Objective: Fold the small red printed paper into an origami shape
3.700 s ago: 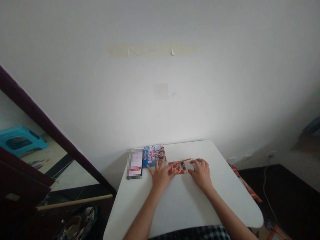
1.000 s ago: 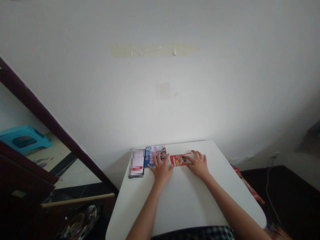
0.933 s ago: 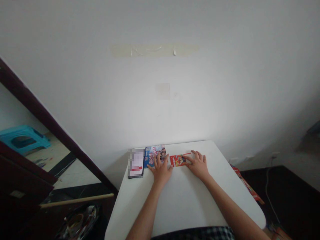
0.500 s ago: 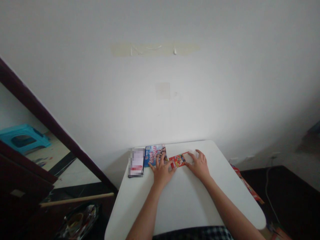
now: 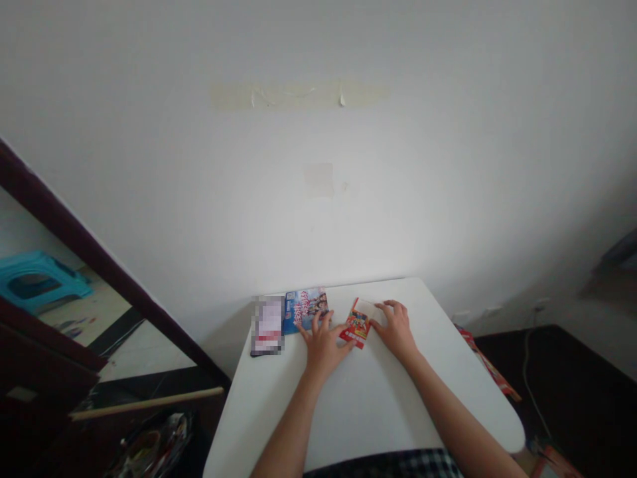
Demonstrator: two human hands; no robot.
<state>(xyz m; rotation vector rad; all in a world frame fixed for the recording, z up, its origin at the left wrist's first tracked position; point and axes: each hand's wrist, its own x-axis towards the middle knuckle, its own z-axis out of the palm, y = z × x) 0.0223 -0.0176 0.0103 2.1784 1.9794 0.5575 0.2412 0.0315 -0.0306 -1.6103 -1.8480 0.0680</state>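
Observation:
A red printed leaflet (image 5: pixel 356 326) with colourful pictures and a pale upper strip lies on the white table (image 5: pixel 368 398). My left hand (image 5: pixel 324 344) holds its lower left edge between thumb and index finger, while the other fingers are spread toward a blue leaflet (image 5: pixel 302 312). At the upper right side of the red leaflet, my right hand (image 5: pixel 397 328) has thumb and fingers bent on its edge. The blue leaflet, printed with pink characters and figures, is partly covered by my left fingertips. Beside it on the left lies a phone (image 5: pixel 269 325) with its screen blurred out.
A white wall (image 5: pixel 398 219) with yellowish tape marks rises behind the table. On the floor at the left sit a wooden stick (image 5: pixel 149 403) and a dark bag of assorted items (image 5: pixel 154 445). A blue stool (image 5: pixel 44 279) appears beyond the dark frame.
The red leaflet has turned from lying slanted sideways to standing more lengthwise, its lower end now nearer me. Both hands stay at its edges. The camera view has shifted slightly.

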